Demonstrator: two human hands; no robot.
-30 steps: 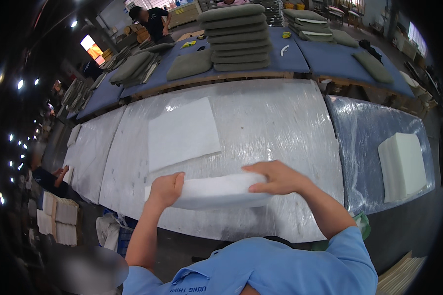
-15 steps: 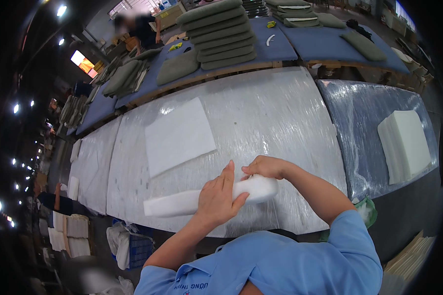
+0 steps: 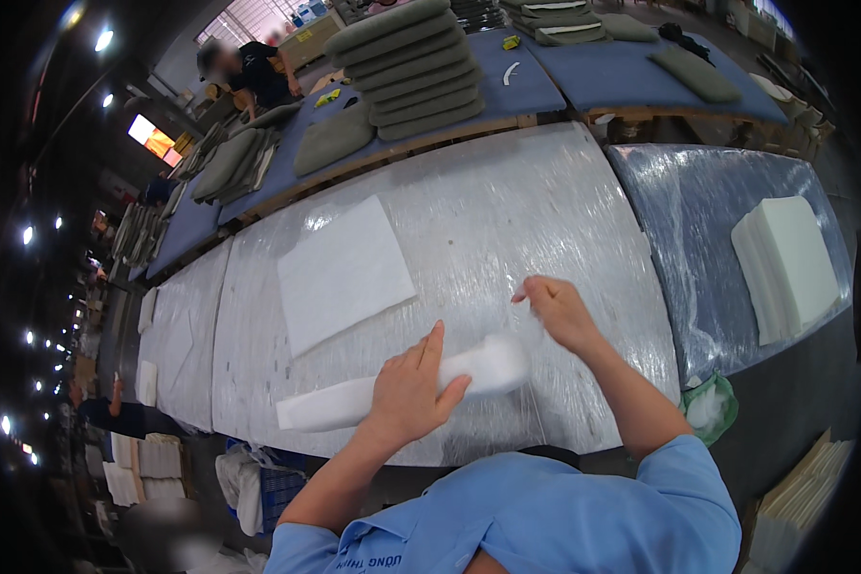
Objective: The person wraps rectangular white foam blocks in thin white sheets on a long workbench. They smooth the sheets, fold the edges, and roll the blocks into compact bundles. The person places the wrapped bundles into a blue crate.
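A long white padding piece (image 3: 493,365) lies across the near part of the plastic-covered table (image 3: 507,230), rounded and fluffy at its right end. My left hand (image 3: 407,387) rests flat on its middle, fingers stretched and thumb apart. Off to the right and a little farther away, my right hand (image 3: 557,311) is raised clear of the piece. Its fingers are pinched together, and whatever is between them is too small to make out. Beyond my left hand a flat square white sheet (image 3: 344,277) lies on the plastic.
On the right table stands a stack of white sheets (image 3: 789,273). Grey-green cushions (image 3: 407,72) are piled on the blue table behind, where another person (image 3: 258,77) works at the far left. A green bag (image 3: 713,409) with white stuffing hangs by the table's right corner.
My right hand has let go of the padding's right end and moved right and away from me. The left hand stays on the piece. The view has shifted slightly.
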